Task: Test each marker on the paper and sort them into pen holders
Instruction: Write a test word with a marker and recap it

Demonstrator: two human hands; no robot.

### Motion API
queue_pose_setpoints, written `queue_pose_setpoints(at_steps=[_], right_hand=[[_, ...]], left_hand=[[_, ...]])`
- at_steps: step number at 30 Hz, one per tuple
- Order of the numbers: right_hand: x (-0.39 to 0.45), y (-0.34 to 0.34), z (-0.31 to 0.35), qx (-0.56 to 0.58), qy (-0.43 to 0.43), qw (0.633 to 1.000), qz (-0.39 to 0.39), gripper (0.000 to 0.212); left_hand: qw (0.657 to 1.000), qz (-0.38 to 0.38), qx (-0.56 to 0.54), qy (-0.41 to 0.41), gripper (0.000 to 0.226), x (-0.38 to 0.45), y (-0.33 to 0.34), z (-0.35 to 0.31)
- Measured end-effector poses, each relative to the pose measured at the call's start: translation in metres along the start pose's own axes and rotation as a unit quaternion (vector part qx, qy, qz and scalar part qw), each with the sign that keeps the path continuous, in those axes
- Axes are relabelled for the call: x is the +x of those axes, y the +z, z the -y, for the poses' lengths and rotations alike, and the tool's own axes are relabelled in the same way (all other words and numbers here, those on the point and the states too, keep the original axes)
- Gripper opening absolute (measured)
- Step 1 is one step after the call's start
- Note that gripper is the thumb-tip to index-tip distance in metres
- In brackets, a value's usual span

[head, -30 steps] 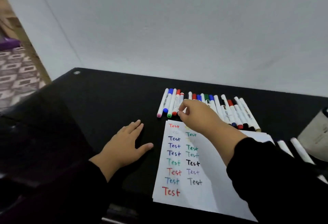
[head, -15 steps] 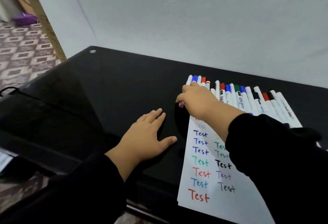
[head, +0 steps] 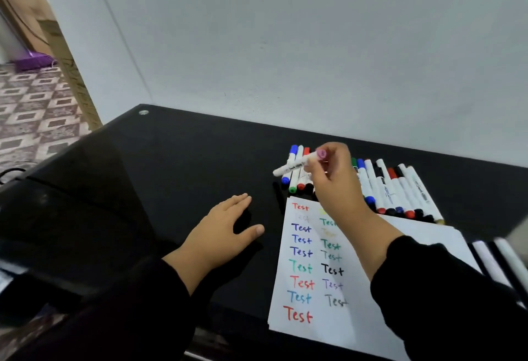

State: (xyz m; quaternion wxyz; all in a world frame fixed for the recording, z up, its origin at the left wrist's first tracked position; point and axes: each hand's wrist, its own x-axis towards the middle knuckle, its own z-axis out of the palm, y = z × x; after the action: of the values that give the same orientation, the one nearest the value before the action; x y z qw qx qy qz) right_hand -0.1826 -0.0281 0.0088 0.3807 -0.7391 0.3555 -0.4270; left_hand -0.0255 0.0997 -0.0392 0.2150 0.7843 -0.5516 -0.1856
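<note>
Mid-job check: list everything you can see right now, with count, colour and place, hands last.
Pink-capped marker: one, white barrel, lifted above the row.
Marker row: many, white with blue, green, red and black caps, beyond the paper.
Paper: white, "Test" written in two columns, several colours.
Loose markers: at least two, white, blurred, right edge.
Table: black, glossy.
Left hand: flat on the table.
Right hand: holds the pink-capped marker.

The paper [head: 368, 300], lower middle of the frame, bears "Test" handwritten in 2 columns in various colours. Print on the markers [head: 394, 189] is unreadable.
</note>
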Motion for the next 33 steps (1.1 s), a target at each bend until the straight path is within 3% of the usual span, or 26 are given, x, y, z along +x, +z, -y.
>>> queue_pose_setpoints(at_steps=[2,6,14,22,33], right_hand=[[-0.014,-0.016,0.006,0.110,0.054,0.990,-0.066,0.019],[-0.047,-0.051,0.014,0.223,0.145,0.954,-0.136,0.010],[-0.097,-0.096,0.013,0.309,0.232,0.899,-0.206,0.009],[-0.125,-0.085,0.008,0.240,0.302,0.918,-0.093,0.025],[-0.122,-0.073,0.001,0.260,0.307,0.914,-0.055,0.021]], left_hand=[[0.999,-0.016,-0.036,-0.009,0.067,-0.005,-0.003,-0.010],[0.997,-0.026,-0.078,-0.015,0.063,-0.019,0.001,-0.046],[0.975,0.014,-0.221,-0.037,0.026,-0.052,0.019,-0.111],[0.969,0.067,-0.238,-0.027,0.016,-0.065,0.035,-0.129],[0.973,0.094,-0.208,-0.027,0.020,-0.061,0.033,-0.121]])
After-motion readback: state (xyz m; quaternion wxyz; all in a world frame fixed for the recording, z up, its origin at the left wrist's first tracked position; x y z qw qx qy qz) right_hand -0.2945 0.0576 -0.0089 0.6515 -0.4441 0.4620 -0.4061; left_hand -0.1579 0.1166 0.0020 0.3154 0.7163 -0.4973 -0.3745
